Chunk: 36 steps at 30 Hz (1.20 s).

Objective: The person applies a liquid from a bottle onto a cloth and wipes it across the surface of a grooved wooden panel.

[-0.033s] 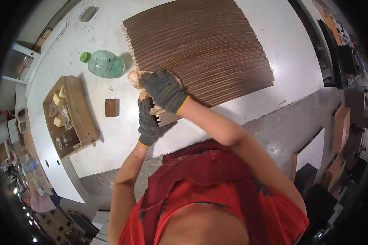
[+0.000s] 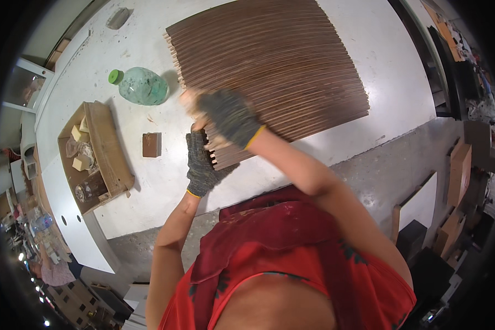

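Observation:
A brown slatted wood panel (image 2: 269,60) lies on the white table, its ridges running from left to right and its left end showing pale stub ends. My right hand (image 2: 228,118), in a dark grey knit glove, is over the panel's near left part, closed on a crumpled pale cloth (image 2: 190,102); both are smeared by motion. My left hand (image 2: 201,165), gloved alike, grips the panel's near left corner, fingers along the left end and thumb by the near edge. Part of the cloth hangs just above the left fingertips.
Left of the panel lies a green-tinted plastic bottle (image 2: 142,86) with a green cap. Nearer stands a small brown block (image 2: 151,145). An open cardboard box (image 2: 111,148) holds pale yellow blocks and a jar. A greyish lump (image 2: 117,19) sits far left. Boards (image 2: 418,203) lean at the right.
My right hand has slid a little to the right over the panel with the cloth. My left hand and the panel stay in place.

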### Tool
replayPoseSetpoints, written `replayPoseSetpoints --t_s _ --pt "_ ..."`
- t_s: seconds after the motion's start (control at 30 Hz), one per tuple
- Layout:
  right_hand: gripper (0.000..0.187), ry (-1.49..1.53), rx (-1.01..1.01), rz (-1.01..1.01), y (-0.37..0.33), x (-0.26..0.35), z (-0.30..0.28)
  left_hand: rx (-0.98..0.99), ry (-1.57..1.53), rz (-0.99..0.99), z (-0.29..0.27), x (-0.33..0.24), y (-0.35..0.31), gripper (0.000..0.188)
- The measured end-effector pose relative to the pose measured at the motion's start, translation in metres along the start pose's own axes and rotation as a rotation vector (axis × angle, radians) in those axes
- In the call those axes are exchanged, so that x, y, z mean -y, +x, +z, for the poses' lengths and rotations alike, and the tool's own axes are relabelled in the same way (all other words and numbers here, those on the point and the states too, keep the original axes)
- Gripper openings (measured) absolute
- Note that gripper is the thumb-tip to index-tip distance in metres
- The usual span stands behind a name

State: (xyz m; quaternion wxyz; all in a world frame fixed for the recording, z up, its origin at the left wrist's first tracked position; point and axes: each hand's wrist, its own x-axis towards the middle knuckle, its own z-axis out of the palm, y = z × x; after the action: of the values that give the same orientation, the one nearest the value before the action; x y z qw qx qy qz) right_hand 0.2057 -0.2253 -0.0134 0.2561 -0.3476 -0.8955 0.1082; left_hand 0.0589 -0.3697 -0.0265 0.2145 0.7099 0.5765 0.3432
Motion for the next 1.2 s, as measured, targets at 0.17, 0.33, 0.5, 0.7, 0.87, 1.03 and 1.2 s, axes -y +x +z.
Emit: replayPoseSetpoints --t_s 0.17,0.33,0.5,0.7,0.87,1.03,1.2 --pt "0.058 0.146 -0.107 0.47 -0.036 -0.111 -0.101 0.01 -0.019 -0.018 0.004 0.001 0.003 0.12" --pt "0.046 -0.294 0.0 0.493 -0.003 -0.117 -0.083 -0.094 0.161 0.12 0.006 0.007 0.0 0.12" --pt "0.07 0.035 0.249 0.38 0.071 0.011 0.028 -0.013 0.105 0.024 0.006 0.003 0.0 0.124" --pt "0.062 -0.078 -0.135 0.301 -0.019 -0.137 -0.102 -0.071 0.087 0.071 0.001 0.002 -0.001 0.126" --pt "0.037 -0.613 -0.222 0.338 -0.032 -0.182 -0.142 -0.053 0.084 0.08 0.005 0.001 0.004 0.126" --pt "0.031 -0.163 -0.231 0.34 -0.023 -0.104 -0.081 -0.062 0.094 0.083 0.002 0.0 0.001 0.126" --pt "0.052 0.114 0.184 0.118 -0.025 0.064 -0.036 -0.011 -0.151 -0.051 0.017 0.015 -0.009 0.112"
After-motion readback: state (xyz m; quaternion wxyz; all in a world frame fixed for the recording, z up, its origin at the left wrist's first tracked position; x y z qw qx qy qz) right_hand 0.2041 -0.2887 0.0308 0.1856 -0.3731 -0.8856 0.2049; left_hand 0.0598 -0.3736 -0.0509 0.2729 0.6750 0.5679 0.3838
